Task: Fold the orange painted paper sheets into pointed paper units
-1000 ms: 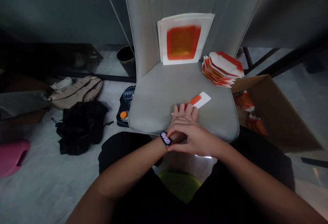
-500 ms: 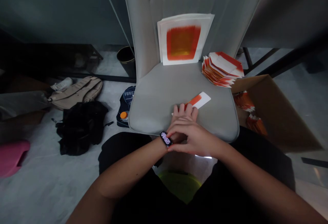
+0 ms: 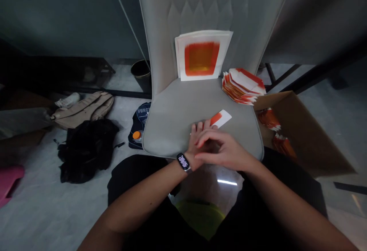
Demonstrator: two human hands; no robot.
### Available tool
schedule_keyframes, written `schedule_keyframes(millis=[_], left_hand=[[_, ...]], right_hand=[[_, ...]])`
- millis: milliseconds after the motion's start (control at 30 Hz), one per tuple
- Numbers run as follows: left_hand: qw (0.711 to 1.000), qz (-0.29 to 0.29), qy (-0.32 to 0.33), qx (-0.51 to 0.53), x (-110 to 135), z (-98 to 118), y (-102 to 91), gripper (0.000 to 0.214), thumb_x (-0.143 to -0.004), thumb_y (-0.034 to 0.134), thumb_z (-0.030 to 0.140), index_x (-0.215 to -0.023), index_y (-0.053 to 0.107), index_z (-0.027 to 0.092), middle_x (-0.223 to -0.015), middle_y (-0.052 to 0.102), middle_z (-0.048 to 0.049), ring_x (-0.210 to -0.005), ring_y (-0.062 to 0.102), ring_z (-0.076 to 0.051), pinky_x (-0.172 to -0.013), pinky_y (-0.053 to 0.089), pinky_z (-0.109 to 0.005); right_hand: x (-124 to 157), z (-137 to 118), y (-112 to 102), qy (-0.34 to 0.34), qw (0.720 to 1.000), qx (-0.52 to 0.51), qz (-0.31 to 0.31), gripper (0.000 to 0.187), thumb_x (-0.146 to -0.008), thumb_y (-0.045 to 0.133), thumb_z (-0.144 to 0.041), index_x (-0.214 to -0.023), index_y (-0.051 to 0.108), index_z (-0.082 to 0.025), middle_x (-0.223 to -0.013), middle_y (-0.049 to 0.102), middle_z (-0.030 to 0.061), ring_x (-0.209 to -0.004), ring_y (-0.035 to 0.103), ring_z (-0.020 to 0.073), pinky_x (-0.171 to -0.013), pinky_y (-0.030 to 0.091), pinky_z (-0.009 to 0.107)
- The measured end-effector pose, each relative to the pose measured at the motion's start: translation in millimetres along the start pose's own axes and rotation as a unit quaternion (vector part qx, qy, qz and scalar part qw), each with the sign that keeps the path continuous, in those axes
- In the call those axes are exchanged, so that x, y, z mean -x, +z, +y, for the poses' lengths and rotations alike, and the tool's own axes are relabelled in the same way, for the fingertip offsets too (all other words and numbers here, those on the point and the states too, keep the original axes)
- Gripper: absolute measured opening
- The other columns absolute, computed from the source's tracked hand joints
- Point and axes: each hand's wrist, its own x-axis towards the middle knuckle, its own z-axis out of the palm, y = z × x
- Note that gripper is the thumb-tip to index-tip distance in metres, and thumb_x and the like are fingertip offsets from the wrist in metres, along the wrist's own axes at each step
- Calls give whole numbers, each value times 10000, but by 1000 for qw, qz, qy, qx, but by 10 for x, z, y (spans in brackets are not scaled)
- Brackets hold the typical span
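A smartwatch [image 3: 183, 162] with lit text on its screen is worn on my left wrist. My left hand [image 3: 195, 144] reaches over the front of the grey chair seat [image 3: 172, 113], its fingers stretched out and a little spread. Just beyond those fingers lies a folded orange-and-white paper strip [image 3: 222, 118]; whether they touch it is hidden. My right hand [image 3: 229, 149] hovers over the back of the left one, thumb and index finger curved apart with nothing between them. It covers part of the left hand.
White sheets with an orange print [image 3: 202, 57] lean on the chair back. A stack of folded orange-and-white papers [image 3: 243, 84] sits at the seat's right edge. Beside the chair stands a cardboard box [image 3: 312, 144] with similar bundles. Bags [image 3: 86, 147] and a bin [image 3: 141, 71] are left.
My right thumb and fingers have moved off the watch toward my left hand's knuckles. The watch is now fully uncovered. The whole view has shifted slightly.
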Motion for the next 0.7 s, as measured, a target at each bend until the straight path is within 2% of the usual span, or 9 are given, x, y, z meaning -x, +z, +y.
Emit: schedule_keyframes(millis=[100, 233, 300, 367, 433, 500, 567, 633, 700], left_hand=[[999, 14, 21, -22, -96, -41, -93, 343, -970, 616, 313, -1278, 600, 164, -1304, 592, -160, -1147, 527, -337, -937, 434, -473], [999, 23, 3, 41, -271, -195, -213, 381, -911, 706, 287, -1256, 591, 175, -1157, 666, -129, -1084, 584, -316, -923, 447, -439], [989, 32, -17, 142, -367, -318, -265, 360, -896, 713, 258, -1230, 601, 184, -1117, 686, -117, -1061, 618, -290, -925, 457, -412], [954, 30, -76, 288, -450, -442, -326, 371, -874, 731, 264, -1213, 602, 185, -1091, 700, -104, -983, 656, -251, -868, 486, -364], [892, 16, -155, 424, -505, -541, -396, 413, -846, 764, 335, -1192, 603, 177, -1077, 707, -101, -883, 672, -221, -767, 505, -322], [819, 3, -208, 534, -525, -601, -455, 489, -812, 796, 413, -1194, 603, 176, -1056, 717, -91, -858, 678, -205, -735, 510, -297], [758, -13, -224, 613, -515, -623, -482, 563, -776, 819, 482, -1205, 613, 181, -1033, 728, -76, -861, 683, -198, -744, 513, -285], [729, -22, -216, 650, -488, -622, -476, 594, -746, 841, 512, -1191, 636, 176, -1041, 734, -72, -872, 684, -193, -759, 511, -277], [731, -8, -200, 652, -455, -616, -457, 586, -725, 873, 474, -1167, 652, 159, -1080, 736, -84, -929, 686, -194, -814, 511, -276]], right_hand=[[-91, 93, -314, 40, 980, -44, 192, 197, -808, 804, -369, -823, 686, -211, -795, 698, 11, -743, 636, 153, -700, 514, 298], [-159, 308, -772, 68, 893, -123, 428, 278, -737, 831, -397, -764, 642, -196, -601, 601, -35, -541, 536, 106, -527, 442, 236], [-148, 421, -917, 87, 859, -142, 484, 313, -712, 830, -425, -743, 622, -194, -573, 567, -46, -496, 495, 95, -459, 395, 218], [-136, 524, -957, 123, 851, -147, 489, 345, -701, 826, -460, -743, 608, -195, -580, 562, -43, -489, 492, 95, -426, 378, 211], [-153, 608, -888, 166, 861, -137, 460, 390, -686, 827, -506, -799, 612, -201, -609, 576, -39, -489, 513, 104, -397, 367, 208], [-218, 659, -733, 213, 883, -139, 395, 477, -655, 837, -562, -884, 611, -209, -646, 607, -26, -505, 563, 136, -373, 374, 220], [-323, 670, -537, 228, 905, -155, 323, 542, -656, 836, -580, -990, 618, -213, -745, 652, -1, -566, 618, 163, -388, 409, 235], [-441, 651, -355, 195, 919, -173, 295, 551, -676, 825, -581, -1037, 611, -224, -790, 659, -1, -622, 633, 166, -426, 430, 237], [-543, 628, -229, 157, 921, -192, 300, 537, -677, 832, -561, -1033, 608, -227, -800, 660, -2, -692, 641, 175, -487, 462, 245]])
